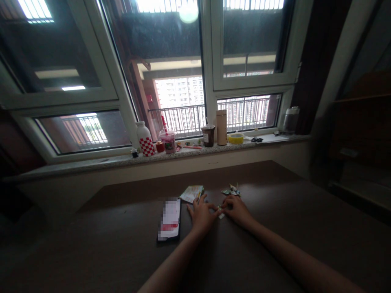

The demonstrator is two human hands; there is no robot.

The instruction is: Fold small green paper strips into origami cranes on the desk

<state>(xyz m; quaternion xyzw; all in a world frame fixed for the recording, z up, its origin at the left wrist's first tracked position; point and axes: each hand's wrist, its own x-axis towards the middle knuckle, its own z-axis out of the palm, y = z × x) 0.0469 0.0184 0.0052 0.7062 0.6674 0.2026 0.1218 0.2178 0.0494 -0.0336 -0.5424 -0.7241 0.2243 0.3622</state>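
Note:
Over the dark table, my left hand (203, 215) and my right hand (237, 209) meet at the fingertips. Both pinch a small pale green-and-white paper piece (221, 216), partly covered by the fingers. The left hand's other fingers are spread. Just past my right hand lies a little pile of folded, patterned paper pieces (231, 190). A pad of printed paper (192, 193) rests beyond my left hand, near its fingertips. To the left of that hand is a phone (169, 219) with its screen lit, lying flat.
The brown table (122, 252) ends before a window sill (122, 161). On the sill stand a checkered bottle (146, 140), a pink drink cup (168, 141), a dark drink cup (208, 135), a beige flask (221, 127), yellow tape (236, 138), scissors (257, 140) and a grey bottle (291, 120).

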